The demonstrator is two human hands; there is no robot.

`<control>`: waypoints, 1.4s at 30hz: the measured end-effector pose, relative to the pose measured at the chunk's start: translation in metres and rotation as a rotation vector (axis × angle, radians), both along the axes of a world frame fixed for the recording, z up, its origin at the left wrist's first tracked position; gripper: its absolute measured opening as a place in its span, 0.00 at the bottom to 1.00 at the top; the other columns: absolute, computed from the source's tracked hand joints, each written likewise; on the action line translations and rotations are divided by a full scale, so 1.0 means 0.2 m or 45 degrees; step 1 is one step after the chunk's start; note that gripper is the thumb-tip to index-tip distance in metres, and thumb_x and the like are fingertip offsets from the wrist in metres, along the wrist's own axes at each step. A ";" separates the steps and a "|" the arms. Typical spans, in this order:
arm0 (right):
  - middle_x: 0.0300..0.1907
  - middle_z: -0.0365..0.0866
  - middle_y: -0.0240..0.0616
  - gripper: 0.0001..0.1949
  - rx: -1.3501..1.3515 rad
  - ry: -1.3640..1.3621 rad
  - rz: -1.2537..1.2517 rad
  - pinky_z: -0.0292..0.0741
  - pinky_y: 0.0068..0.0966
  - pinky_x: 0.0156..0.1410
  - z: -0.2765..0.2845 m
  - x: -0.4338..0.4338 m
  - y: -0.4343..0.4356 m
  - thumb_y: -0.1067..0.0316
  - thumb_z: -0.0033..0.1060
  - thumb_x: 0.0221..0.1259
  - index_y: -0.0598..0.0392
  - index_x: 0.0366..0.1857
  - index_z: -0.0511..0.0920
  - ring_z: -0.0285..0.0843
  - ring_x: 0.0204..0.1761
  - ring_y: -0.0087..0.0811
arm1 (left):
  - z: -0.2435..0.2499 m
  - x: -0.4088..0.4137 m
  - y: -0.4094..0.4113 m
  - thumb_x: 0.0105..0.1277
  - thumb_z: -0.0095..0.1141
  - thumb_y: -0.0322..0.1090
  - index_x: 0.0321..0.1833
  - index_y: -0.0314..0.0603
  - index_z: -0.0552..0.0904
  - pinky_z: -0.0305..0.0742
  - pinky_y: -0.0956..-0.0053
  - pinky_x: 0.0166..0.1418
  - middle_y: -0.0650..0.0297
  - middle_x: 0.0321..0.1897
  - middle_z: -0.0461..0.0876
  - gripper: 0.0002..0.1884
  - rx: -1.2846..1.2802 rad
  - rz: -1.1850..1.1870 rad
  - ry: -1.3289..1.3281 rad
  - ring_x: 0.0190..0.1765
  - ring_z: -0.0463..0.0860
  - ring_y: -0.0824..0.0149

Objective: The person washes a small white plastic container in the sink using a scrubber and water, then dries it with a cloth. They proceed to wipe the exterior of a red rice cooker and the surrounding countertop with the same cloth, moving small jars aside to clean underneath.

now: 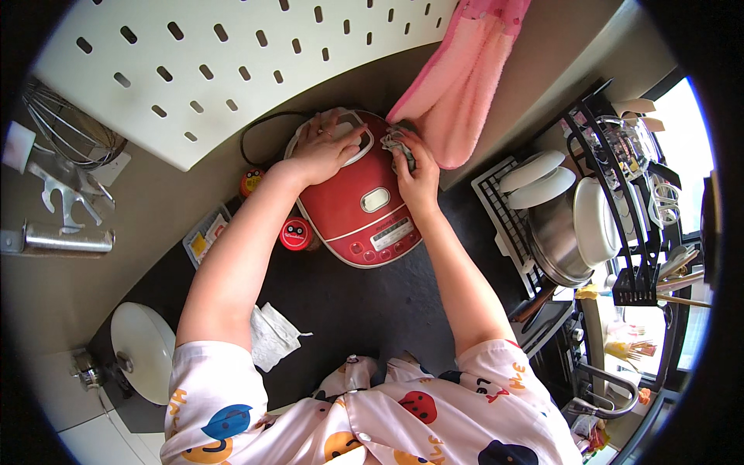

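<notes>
A red rice cooker (349, 209) with a silver button and a small control panel stands on the dark countertop (372, 308). My left hand (325, 145), a ring on one finger, lies spread over the white-rimmed part at the back of its lid. In my right hand (415, 168) is a crumpled greyish cloth (401, 144), pinched between thumb and fingers against the lid's right edge. Just behind that hand hangs a pink towel (465, 99). A white cloth or paper towel (274, 337) rests on the counter beside my left forearm.
Left of the cooker are a red-lidded jar (296, 233) and a small tray of packets (200, 244). A white pot lid (142, 353) is at lower left. On the right stands a dish rack (511, 238) with bowls and a steel pot. A white pegboard (232, 52) overhangs the back.
</notes>
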State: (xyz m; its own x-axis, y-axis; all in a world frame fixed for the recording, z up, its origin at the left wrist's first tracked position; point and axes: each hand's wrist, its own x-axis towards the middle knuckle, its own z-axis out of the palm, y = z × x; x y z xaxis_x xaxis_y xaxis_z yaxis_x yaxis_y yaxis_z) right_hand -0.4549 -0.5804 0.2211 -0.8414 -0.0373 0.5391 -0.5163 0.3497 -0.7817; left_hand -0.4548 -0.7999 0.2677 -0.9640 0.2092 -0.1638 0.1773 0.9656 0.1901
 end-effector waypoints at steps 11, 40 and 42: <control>0.58 0.81 0.46 0.15 0.530 0.112 0.011 0.76 0.43 0.66 0.11 0.23 0.22 0.75 0.71 0.57 0.51 0.49 0.87 0.76 0.61 0.50 | -0.09 0.42 0.07 0.69 0.64 0.47 0.75 0.49 0.72 0.46 0.42 0.84 0.47 0.80 0.59 0.32 0.271 0.049 0.731 0.83 0.54 0.41; 0.46 0.78 0.40 0.16 0.686 0.275 0.016 0.76 0.41 0.57 0.18 0.41 0.12 0.76 0.69 0.50 0.49 0.46 0.88 0.75 0.51 0.47 | -0.19 0.71 0.24 0.66 0.69 0.45 0.63 0.51 0.82 0.52 0.36 0.81 0.45 0.82 0.55 0.23 0.432 -0.016 0.711 0.80 0.58 0.36; 0.46 0.78 0.38 0.15 0.749 0.310 0.146 0.75 0.39 0.57 0.18 0.40 0.12 0.74 0.67 0.51 0.46 0.44 0.88 0.74 0.52 0.45 | -0.20 0.72 0.24 0.67 0.68 0.44 0.59 0.52 0.84 0.51 0.33 0.80 0.43 0.82 0.53 0.19 0.410 -0.059 0.739 0.80 0.57 0.33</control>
State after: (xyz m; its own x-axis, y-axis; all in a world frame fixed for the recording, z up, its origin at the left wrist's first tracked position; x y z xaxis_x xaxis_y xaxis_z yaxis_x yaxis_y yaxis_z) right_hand -0.3742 -0.5561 0.2566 -0.6707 -0.4674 0.5759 -0.7144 0.6160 -0.3319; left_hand -0.3114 -0.7511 0.2279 -0.8657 0.2044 0.4570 0.3781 0.8653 0.3292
